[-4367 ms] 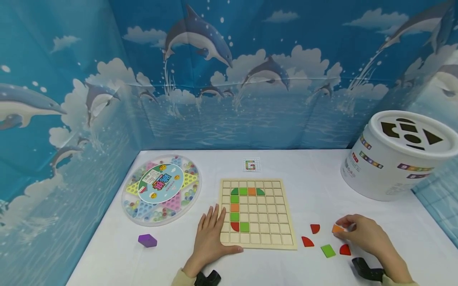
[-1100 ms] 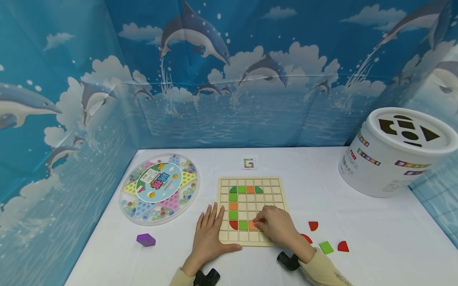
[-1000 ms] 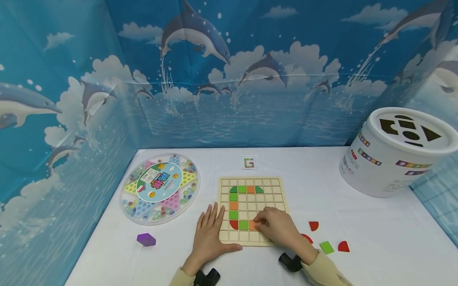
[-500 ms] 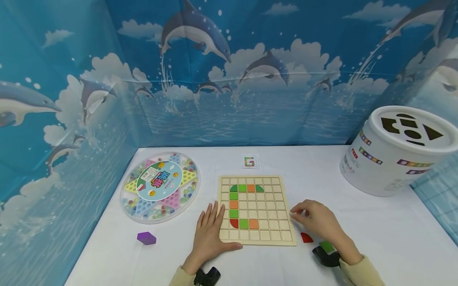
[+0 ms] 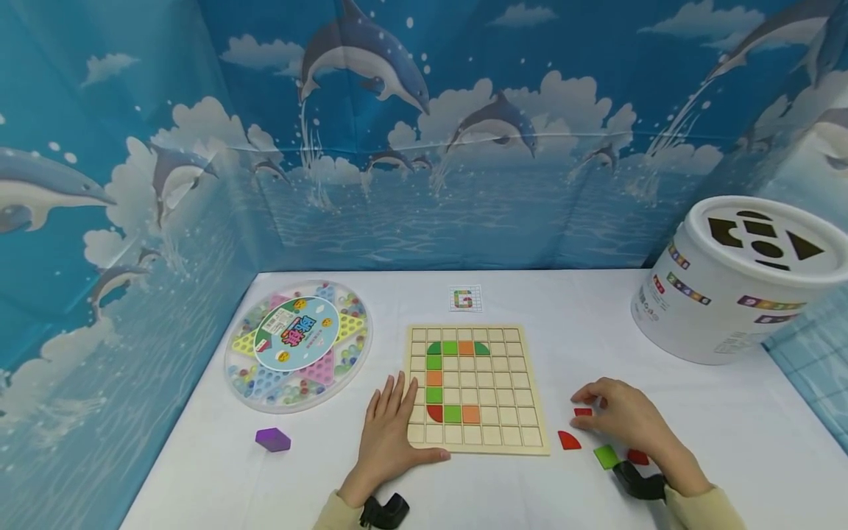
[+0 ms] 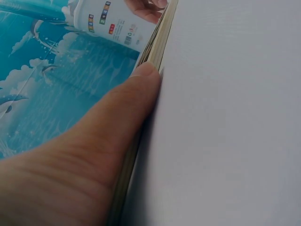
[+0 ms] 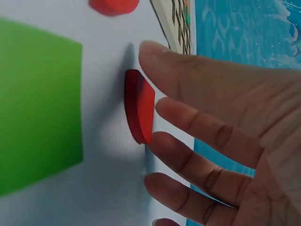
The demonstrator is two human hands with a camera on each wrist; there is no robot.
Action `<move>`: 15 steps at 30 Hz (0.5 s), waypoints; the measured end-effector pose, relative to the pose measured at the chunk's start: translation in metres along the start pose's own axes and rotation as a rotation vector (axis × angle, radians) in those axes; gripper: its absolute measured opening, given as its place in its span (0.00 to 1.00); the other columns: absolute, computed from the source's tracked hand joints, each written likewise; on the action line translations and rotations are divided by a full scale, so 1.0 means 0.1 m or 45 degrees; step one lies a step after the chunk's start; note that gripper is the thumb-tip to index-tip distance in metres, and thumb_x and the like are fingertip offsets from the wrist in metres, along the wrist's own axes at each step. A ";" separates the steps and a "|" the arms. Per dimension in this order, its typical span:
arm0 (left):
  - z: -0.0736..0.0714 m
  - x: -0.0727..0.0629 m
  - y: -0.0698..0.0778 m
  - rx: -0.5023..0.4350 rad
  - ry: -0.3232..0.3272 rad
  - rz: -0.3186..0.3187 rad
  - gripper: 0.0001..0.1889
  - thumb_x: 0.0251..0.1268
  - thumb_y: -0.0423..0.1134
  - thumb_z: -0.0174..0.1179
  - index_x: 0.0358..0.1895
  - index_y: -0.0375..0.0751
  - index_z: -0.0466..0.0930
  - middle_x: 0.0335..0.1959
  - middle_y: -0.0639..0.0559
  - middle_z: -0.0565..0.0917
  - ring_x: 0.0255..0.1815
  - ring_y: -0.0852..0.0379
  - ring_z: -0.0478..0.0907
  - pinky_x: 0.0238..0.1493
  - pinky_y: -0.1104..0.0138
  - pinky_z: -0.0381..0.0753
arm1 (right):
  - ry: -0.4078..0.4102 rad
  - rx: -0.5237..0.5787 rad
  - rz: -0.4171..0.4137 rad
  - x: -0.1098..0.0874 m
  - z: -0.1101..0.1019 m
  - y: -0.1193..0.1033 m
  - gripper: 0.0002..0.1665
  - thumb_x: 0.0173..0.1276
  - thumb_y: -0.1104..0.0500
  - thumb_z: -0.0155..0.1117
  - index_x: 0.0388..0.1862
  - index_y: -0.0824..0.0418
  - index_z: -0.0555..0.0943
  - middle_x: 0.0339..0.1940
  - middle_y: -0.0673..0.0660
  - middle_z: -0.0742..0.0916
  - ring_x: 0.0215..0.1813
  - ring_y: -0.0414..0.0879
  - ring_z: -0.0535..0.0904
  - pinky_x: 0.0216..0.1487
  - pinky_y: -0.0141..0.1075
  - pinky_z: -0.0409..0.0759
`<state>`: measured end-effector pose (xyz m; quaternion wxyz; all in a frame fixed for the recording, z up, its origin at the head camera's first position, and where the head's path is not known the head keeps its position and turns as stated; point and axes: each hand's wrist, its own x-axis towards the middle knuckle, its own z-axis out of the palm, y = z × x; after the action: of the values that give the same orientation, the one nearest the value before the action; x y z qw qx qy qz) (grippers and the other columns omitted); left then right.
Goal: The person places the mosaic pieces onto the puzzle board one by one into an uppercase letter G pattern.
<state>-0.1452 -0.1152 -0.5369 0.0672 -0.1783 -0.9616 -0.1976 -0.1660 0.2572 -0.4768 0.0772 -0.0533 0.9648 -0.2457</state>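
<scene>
A wooden grid board [image 5: 503, 383] lies mid-table, with green, orange and red tiles in a C-like line; an orange square [image 5: 471, 415] ends its lower row. My left hand [image 5: 387, 445] is spread at the board's lower left corner, thumb [image 6: 136, 94] along its near edge. To the right of the board, my right hand [image 5: 619, 416] hovers around a red quarter-circle tile [image 7: 141, 106] lying on the table, thumb and fingers parted on either side of it. Nearby lie another red quarter-circle [image 5: 569, 440], a green square [image 5: 606, 457] and a third red tile [image 5: 638, 457], partly hidden by the wrist.
A small pattern card [image 5: 465, 299] lies behind the board. A round marble game [image 5: 298, 346] is at left, with a purple block [image 5: 273, 439] in front of it. A large white bucket [image 5: 722, 309] stands at the back right.
My right hand carried an orange square from the right onto the board's lower row and let it go. It then moved back right to a red tile. My left hand stayed put.
</scene>
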 end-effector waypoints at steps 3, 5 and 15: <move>0.00 0.00 0.00 0.004 -0.003 -0.001 0.63 0.37 0.79 0.59 0.75 0.41 0.52 0.75 0.40 0.51 0.74 0.43 0.43 0.69 0.48 0.44 | -0.024 -0.014 -0.004 0.01 0.01 0.02 0.21 0.43 0.51 0.81 0.37 0.56 0.86 0.30 0.48 0.80 0.33 0.46 0.70 0.31 0.37 0.72; 0.00 0.00 0.00 0.003 -0.001 0.000 0.63 0.37 0.79 0.58 0.75 0.41 0.52 0.75 0.40 0.51 0.74 0.43 0.43 0.69 0.48 0.44 | -0.040 -0.014 0.001 0.01 0.01 0.03 0.21 0.44 0.51 0.80 0.37 0.56 0.86 0.29 0.48 0.79 0.33 0.46 0.70 0.31 0.38 0.71; 0.01 0.00 -0.01 -0.009 0.010 -0.002 0.64 0.36 0.79 0.59 0.75 0.41 0.52 0.75 0.40 0.51 0.74 0.43 0.44 0.68 0.48 0.44 | -0.093 0.015 0.052 -0.03 -0.06 0.11 0.20 0.45 0.53 0.80 0.37 0.58 0.84 0.30 0.50 0.79 0.35 0.48 0.70 0.36 0.41 0.76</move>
<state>-0.1458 -0.1152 -0.5378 0.0703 -0.1771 -0.9607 -0.2019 -0.1645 0.2700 -0.4765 0.1179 -0.0420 0.9607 -0.2476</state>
